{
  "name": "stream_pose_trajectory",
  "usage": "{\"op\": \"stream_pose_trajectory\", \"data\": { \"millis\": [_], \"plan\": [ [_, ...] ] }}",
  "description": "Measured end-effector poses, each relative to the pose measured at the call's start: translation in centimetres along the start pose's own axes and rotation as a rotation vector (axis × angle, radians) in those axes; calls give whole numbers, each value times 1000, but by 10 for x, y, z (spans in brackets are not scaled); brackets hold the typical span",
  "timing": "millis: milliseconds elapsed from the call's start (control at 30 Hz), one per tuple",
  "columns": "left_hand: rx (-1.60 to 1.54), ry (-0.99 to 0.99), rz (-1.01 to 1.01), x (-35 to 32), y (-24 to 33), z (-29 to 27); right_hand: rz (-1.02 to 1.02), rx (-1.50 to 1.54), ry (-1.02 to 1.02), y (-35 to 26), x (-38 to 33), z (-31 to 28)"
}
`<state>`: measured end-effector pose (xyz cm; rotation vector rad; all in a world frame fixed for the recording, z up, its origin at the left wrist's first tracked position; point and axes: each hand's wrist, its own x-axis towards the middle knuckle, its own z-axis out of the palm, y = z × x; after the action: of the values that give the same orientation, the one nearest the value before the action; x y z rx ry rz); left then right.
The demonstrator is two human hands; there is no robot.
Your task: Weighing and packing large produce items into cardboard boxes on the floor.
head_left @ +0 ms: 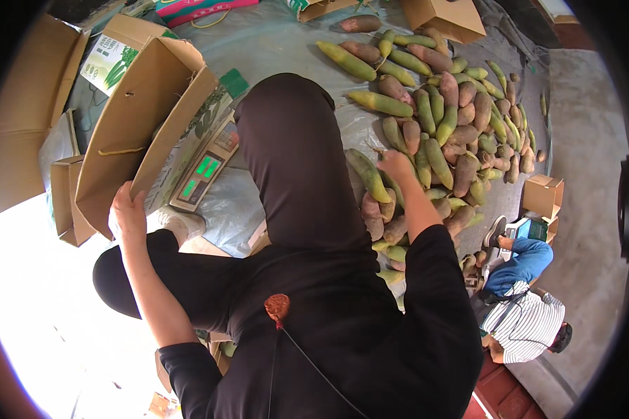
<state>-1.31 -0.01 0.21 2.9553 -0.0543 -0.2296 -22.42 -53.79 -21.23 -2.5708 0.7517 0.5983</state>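
My left hand [127, 214] grips the lower edge of an open, tilted cardboard box [131, 115] with a yellow cord handle. This box leans over a digital scale [206, 165] with a lit green display. On the other side of my raised knee, my right hand [398, 168] reaches into a large heap of long radishes [437, 159], some green and some reddish-brown. Its fingers are curled beside a green radish [367, 174] and a thin root end; what they hold is hidden.
More cardboard boxes stand at the far left, with a smaller carton [68, 199] near my left hand. Another open carton [444, 19] is beyond the heap. Plastic sheeting [286, 45] covers the floor. At the right, a person in a striped shirt [525, 322] sits near boxes.
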Motion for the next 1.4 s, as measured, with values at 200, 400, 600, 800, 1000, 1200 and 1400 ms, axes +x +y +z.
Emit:
{"op": "stream_pose_trajectory", "data": {
  "millis": [200,400,600,800,1000,1200,1400],
  "plan": [
    [32,61,-9,-1,5,0,315,48,-41,30,-42,70],
    [4,70,30,-8,2,-2,516,-73,-179,-8,-44,73],
    [-27,49,83,-3,5,3,543,331,-111,97,-12,118],
    [38,19,24,-14,0,-9,258,451,-33,21,30,68],
    [49,20,49,-21,2,-19,28,559,84,-17,51,3],
    [-21,-6,23,-30,-4,-29,-245,674,194,-92,66,-80],
    [-44,3,41,-29,-1,-34,-579,287,358,-285,17,-217]
  ]
}}
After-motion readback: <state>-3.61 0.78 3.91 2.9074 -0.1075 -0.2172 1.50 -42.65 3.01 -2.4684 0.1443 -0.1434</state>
